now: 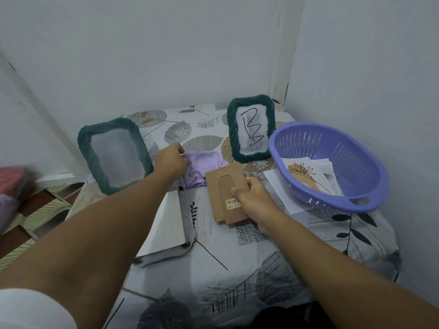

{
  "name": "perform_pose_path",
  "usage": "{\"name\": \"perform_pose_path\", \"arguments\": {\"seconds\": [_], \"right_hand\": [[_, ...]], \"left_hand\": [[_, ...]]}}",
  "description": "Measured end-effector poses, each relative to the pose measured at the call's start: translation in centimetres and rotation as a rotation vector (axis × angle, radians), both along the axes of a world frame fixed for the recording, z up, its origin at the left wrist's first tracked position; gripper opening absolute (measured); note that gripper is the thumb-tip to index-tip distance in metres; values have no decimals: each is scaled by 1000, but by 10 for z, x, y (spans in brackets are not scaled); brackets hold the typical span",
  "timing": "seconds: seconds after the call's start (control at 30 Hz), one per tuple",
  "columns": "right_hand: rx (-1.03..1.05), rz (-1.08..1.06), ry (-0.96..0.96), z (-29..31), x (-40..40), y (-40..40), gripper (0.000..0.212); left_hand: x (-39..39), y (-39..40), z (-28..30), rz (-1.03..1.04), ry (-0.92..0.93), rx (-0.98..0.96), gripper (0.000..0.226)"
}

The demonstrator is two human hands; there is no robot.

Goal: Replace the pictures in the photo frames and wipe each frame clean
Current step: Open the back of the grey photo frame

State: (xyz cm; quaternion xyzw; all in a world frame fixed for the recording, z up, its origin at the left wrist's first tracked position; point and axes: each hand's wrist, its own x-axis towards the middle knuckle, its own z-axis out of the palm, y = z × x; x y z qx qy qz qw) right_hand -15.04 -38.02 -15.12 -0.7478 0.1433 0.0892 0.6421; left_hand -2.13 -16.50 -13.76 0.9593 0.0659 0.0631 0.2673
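Cloth (204,166) sits pinched in my left hand (169,160), just right of the empty frame (115,154). My right hand (251,194) grips the cardboard backing (222,186), seemingly that frame's.

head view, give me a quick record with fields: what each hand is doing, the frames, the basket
left hand: left hand pinches the purple cloth
right hand: right hand holds the cardboard backing on the table
left frame: green frame, no picture showing, leaning
far frame: second frame upright, scribbled sheet inside
basket: purple basket holding printed pictures
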Motion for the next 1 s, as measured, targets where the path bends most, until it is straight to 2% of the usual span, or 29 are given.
{"name": "perform_pose_path", "arguments": {"seconds": [0.1,0.3,0.37,0.47,0.53,0.6,0.67,0.83,1.0], "right_hand": [[-168,37,-11,1,-1,3,25],[-638,102,-40,1,-3,9,56],[-779,148,-8,3,-8,11,65],[-917,161,-49,6,-16,16,62],[-966,133,-141,7,-20,21,57],[-960,139,-238,7,-22,29,53],[-864,176,-304,8,-22,38,45],[-655,302,-391,7,-23,66,14],[-625,361,-369,-1,-25,85,18]], "left_hand": [[-11,1,-1,-30,-21,3,34],[-47,5,4,-69,-45,29,4],[-62,9,5,-72,-49,34,8],[-85,17,9,-67,-71,5,10],[-100,23,11,-62,-88,2,12],[-116,30,12,-51,-91,-6,15],[-128,38,11,-29,-81,9,18],[-156,62,8,99,-32,69,23],[-176,73,6,138,98,162,47]]}}
